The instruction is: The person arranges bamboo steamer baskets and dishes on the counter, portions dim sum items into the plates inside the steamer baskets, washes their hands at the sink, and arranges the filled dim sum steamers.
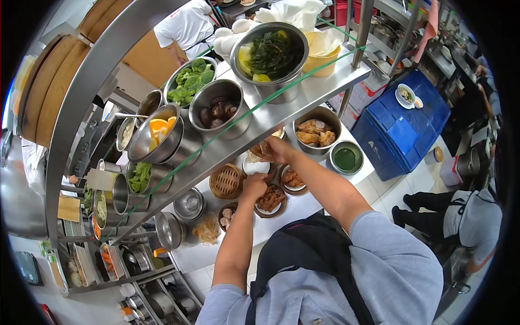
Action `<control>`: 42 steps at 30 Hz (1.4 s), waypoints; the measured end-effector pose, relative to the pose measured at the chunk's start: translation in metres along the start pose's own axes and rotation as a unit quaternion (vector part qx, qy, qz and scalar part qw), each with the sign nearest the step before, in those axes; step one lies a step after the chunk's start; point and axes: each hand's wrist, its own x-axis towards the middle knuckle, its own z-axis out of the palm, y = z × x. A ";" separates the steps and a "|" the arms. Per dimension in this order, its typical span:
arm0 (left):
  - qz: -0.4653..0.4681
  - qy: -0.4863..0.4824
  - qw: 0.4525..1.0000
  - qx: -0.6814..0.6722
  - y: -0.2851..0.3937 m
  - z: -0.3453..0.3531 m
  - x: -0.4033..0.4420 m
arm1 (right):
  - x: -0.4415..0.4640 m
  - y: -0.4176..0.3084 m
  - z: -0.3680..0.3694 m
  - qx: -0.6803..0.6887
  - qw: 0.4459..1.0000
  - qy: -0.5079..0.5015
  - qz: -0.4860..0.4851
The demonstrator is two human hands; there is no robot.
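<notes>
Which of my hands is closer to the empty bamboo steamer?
Left. Your left hand is just right of the empty bamboo steamer; your right hand is farther off, up and to its right in view.

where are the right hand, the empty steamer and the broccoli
Right hand point(278, 149): head view, on the back of the hand.
Empty steamer point(226, 181): head view, on its bare slatted base.
Broccoli point(192, 81): head view, on the middle of the florets.
</notes>
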 end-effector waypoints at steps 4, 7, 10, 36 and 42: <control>0.067 -0.029 0.997 -0.001 -0.010 -0.003 -0.005 | 0.015 0.020 -0.007 -0.184 0.969 0.013 -0.161; 0.047 -0.012 0.994 -0.098 -0.046 -0.010 -0.011 | 0.007 0.037 -0.005 -0.360 0.880 0.030 -0.308; -0.099 0.032 0.963 -0.250 -0.075 -0.019 -0.007 | -0.003 0.055 -0.016 -0.530 0.762 -0.021 -0.371; -0.051 0.118 0.986 -0.109 -0.070 -0.021 0.038 | -0.002 0.037 0.003 -0.720 0.652 -0.022 -0.235; -0.081 0.054 0.967 -0.234 -0.130 0.005 0.049 | 0.004 0.051 0.003 -0.680 0.657 -0.090 -0.313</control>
